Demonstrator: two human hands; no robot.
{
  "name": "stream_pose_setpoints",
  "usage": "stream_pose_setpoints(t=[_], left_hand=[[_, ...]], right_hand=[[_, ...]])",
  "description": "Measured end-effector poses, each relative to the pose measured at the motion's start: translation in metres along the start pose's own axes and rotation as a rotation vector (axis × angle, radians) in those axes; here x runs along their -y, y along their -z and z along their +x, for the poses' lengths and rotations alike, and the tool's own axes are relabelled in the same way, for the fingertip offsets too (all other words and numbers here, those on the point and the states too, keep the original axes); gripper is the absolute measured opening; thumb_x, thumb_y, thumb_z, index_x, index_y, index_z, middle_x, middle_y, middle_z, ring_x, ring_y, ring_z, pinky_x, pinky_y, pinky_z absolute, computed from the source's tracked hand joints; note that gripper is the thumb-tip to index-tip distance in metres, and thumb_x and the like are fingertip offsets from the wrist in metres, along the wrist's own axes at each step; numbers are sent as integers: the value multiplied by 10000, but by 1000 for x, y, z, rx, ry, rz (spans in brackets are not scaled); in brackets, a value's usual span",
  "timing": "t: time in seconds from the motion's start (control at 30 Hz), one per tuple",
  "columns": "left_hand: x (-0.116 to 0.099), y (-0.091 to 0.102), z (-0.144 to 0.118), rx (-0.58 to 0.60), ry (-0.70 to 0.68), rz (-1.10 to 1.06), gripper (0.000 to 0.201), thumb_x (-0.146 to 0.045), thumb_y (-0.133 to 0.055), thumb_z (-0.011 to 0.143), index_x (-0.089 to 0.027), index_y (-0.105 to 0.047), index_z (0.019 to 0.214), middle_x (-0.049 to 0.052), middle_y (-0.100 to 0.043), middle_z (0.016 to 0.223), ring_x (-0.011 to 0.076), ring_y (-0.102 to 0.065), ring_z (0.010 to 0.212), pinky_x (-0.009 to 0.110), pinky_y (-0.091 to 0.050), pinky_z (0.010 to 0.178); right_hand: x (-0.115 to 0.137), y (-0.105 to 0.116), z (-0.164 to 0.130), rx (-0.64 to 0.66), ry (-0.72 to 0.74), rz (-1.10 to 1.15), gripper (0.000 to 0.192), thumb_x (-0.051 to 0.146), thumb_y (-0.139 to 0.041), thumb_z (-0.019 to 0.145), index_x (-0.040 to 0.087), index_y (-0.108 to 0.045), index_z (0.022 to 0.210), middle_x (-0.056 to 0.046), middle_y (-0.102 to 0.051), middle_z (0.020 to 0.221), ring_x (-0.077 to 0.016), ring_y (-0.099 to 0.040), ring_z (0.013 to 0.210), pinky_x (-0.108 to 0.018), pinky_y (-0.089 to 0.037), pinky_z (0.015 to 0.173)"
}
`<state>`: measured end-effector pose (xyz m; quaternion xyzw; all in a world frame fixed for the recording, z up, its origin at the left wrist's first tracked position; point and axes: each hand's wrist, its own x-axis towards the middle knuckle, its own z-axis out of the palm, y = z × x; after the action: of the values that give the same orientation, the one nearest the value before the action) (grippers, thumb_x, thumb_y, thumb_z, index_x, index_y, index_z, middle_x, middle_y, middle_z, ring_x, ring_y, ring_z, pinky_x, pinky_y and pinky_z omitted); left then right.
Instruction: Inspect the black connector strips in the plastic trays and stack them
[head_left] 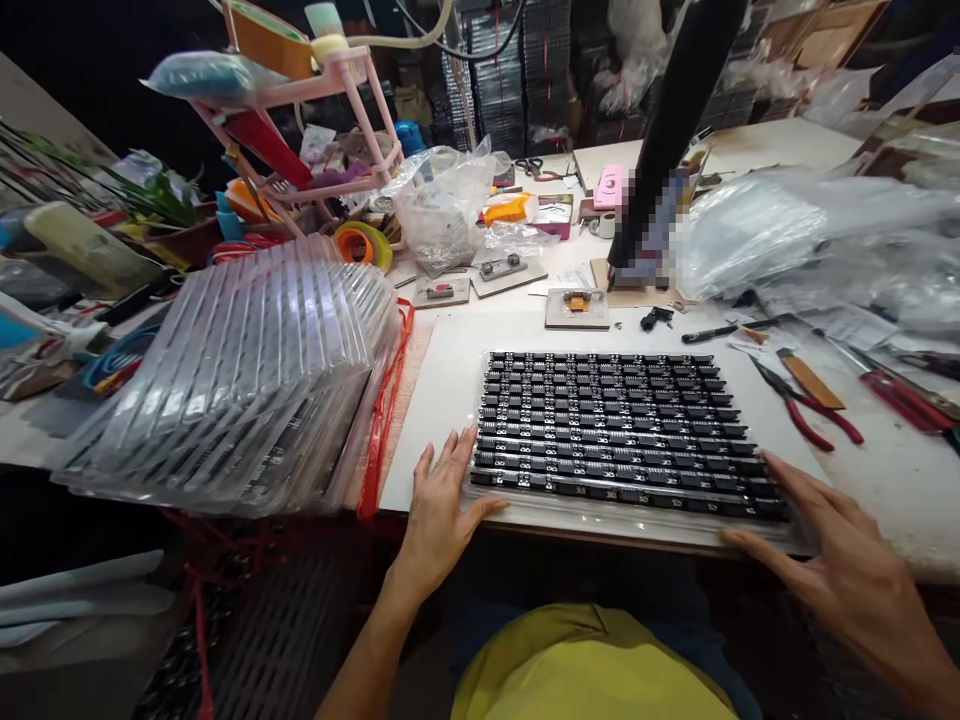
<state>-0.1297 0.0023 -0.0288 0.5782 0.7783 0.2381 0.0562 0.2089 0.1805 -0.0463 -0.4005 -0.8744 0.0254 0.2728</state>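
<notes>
Tray of black components (615,435), a clear plastic sheet packed with rows of small dark parts, lies flat on a white board (450,370) between the person's two hands, its long axis running from one hand across to the other and its near long edge along the table's front edge. The left hand (442,510) lies open and flat, fingers spread and pointing away from the body, fingertips touching the tray's near left corner; it grips nothing. The right hand (832,560) is likewise open, fingers stretched toward the left hand, resting on the tray's near right corner without closing on it. Just beyond the right hand's fingers, red-handled pliers (810,410) lie on the table, with a second red-handled tool (900,400) further out on the same side. To the outer side of the left hand, a leaning stack of clear plastic trays (240,380) sits bound by a red strap (382,420). Far beyond both hands, past the tray, small jigs (576,308) stand on the table, and crumpled clear plastic bags (442,200) fill the back of the bench.
</notes>
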Motion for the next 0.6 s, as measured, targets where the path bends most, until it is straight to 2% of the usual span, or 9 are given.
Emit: stream_pose_setpoints(t=[0.17,0.37,0.5,0.6], left_hand=[[-8,-5,-3,-31,-35,27,789,-488,-553,850,-245,-158,1488,131,-449,1441,272,-350,1371,496,-271,1120],[-5,-6,-20,-38,-129,86,973,-562,-647,735,-253,-126,1497,124,-445,1446,296,-359,1366,495,-293,1115],[-6,-10,-32,-118,-96,86,809,-403,-612,831,-288,-158,1491,89,-474,1430,259,-364,1367,472,-307,1121],[-8,-10,-33,-153,-60,27,769,-380,-608,838,-317,-191,1481,64,-503,1409,245,-394,1351,461,-339,1110]], right_hand=[[-6,6,-12,-3,-22,40,692,504,-542,860,234,-332,1462,-133,-552,1303,-302,-533,1187,-447,-432,1015],[-7,10,-16,62,64,52,781,483,-609,823,218,-284,1482,-143,-485,1389,-308,-475,1260,-441,-391,1072],[-9,11,-19,31,21,86,763,399,-639,822,255,-286,1483,-119,-509,1368,-290,-502,1237,-410,-397,1073],[-11,10,-20,9,-1,115,772,410,-657,805,238,-314,1475,-127,-523,1345,-287,-515,1219,-390,-400,1067]])
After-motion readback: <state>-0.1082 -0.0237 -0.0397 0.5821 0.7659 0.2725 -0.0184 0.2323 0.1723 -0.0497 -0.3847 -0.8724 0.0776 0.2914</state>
